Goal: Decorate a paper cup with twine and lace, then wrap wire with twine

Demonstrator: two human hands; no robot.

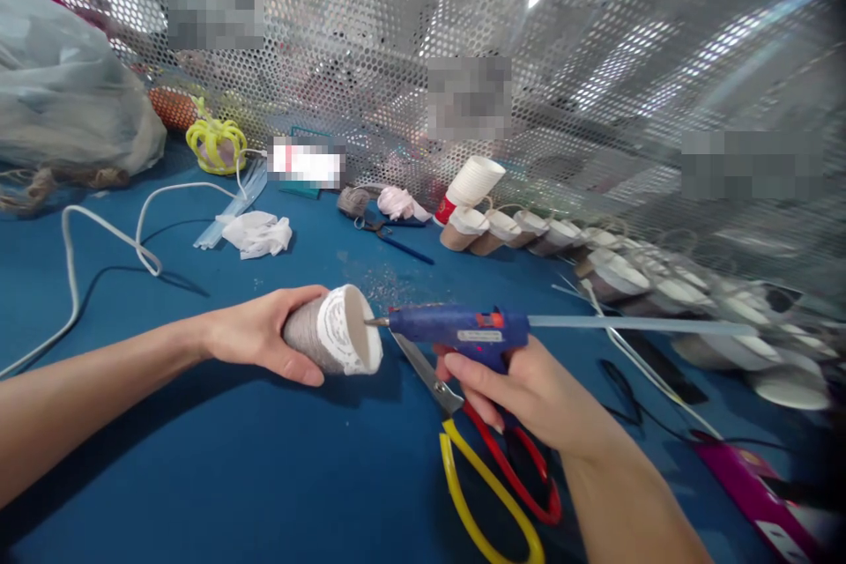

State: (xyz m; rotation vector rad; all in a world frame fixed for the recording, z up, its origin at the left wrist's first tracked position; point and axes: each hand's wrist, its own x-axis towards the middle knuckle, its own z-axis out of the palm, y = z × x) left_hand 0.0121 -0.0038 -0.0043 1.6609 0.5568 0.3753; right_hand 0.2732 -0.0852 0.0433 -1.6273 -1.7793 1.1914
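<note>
My left hand (pixel 268 339) is wrapped round a paper cup (pixel 314 337) that lies tilted, its mouth facing right. Grey cord winds round the cup's body, and white lace (pixel 338 333) covers the rim end. In my right hand (pixel 515 383) is a blue glue gun (pixel 456 326), gripped by its handle. A long clear glue stick (pixel 634 324) juts from its back. The nozzle meets the cup at its rim; whether it touches, I cannot tell. Below the gun lie scissors (pixel 489 458) with one red and one yellow handle.
Stacked white cups (pixel 472 185) and a long row of wrapped cups (pixel 495 233) line the back right. Pliers (pixel 389 233), crumpled white paper (pixel 257 233), a yellow crown-shaped piece (pixel 215 141) and a white cable (pixel 70 256) lie behind. A perforated metal screen (pixel 370 44) borders the blue table.
</note>
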